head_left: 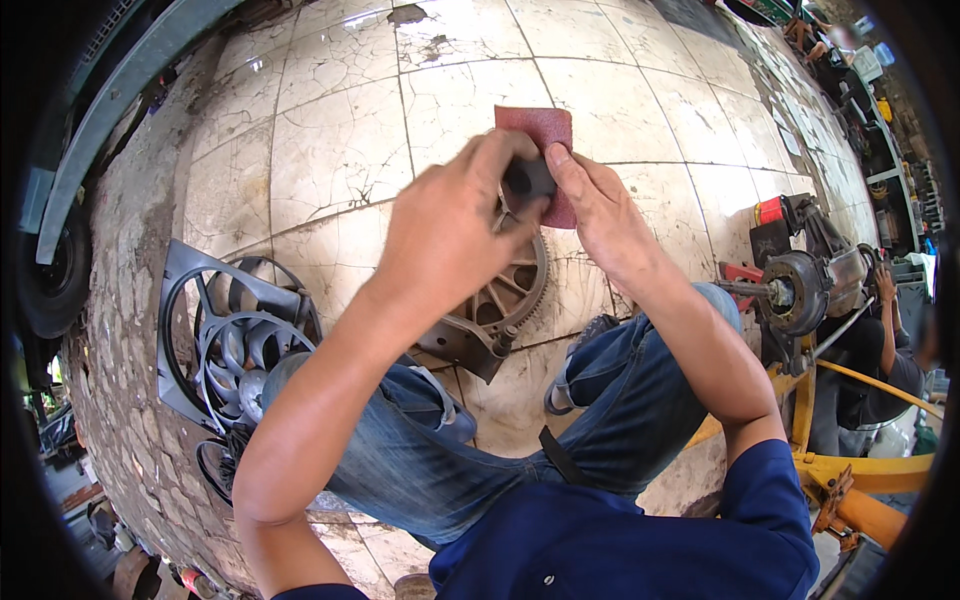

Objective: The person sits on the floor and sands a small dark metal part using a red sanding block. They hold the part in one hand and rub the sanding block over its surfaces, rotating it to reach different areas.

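Above the floor in front of me, my left hand (450,215) is closed around a dark round part (530,182) with a hole in its middle; its fingers are smeared by motion. My right hand (605,215) pinches a reddish-brown sheet of sandpaper (540,120), thumb on top. The sheet lies behind the round part and appears to touch it. Below my hands, on the tiles, rests a spoked metal wheel with a toothed rim (520,285), partly hidden by my left hand. Beside it, nearer my feet, is a dark metal piece (468,345).
A grey fan shroud (178,300) with fans lies left of my knee. At right stand a round hub assembly (795,290) and a yellow frame (860,470). Another person's hand (885,285) is near the hub. A tire (60,270) sits far left.
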{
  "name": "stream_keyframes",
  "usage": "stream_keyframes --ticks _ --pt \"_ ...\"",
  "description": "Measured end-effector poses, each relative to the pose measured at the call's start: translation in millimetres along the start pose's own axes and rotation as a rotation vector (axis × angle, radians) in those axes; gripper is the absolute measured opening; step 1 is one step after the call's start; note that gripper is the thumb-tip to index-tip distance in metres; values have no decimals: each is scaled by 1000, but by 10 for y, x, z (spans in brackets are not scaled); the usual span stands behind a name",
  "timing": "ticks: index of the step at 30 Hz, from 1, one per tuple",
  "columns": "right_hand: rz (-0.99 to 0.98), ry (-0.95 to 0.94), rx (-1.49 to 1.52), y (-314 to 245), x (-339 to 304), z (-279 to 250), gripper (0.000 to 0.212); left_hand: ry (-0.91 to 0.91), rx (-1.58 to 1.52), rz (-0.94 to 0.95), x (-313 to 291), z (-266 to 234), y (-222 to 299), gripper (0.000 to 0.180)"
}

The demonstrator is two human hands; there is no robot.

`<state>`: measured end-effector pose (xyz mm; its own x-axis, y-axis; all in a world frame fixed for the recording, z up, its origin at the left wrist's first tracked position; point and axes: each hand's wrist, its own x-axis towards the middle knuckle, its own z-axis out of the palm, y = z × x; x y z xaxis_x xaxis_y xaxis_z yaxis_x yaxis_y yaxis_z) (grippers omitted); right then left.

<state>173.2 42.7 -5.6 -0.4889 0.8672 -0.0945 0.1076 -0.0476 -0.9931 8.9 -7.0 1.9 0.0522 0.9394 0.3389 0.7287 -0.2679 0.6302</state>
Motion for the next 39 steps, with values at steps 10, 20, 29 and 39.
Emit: stream_keyframes --ticks 10,20,29,39 --pt "14 19 93 -62 -36 77 57 -55 -61 -87 13 -42 16 40" --pt "-49 8 10 -34 -28 41 59 -106 -80 -41 -38 -19 -11 40" --pt "-67 65 -53 -79 -18 10 59 -50 -163 -136 50 -32 -61 35" --pt "-109 36 -21 -112 -47 28 55 -13 -273 -120 67 -25 -154 37"
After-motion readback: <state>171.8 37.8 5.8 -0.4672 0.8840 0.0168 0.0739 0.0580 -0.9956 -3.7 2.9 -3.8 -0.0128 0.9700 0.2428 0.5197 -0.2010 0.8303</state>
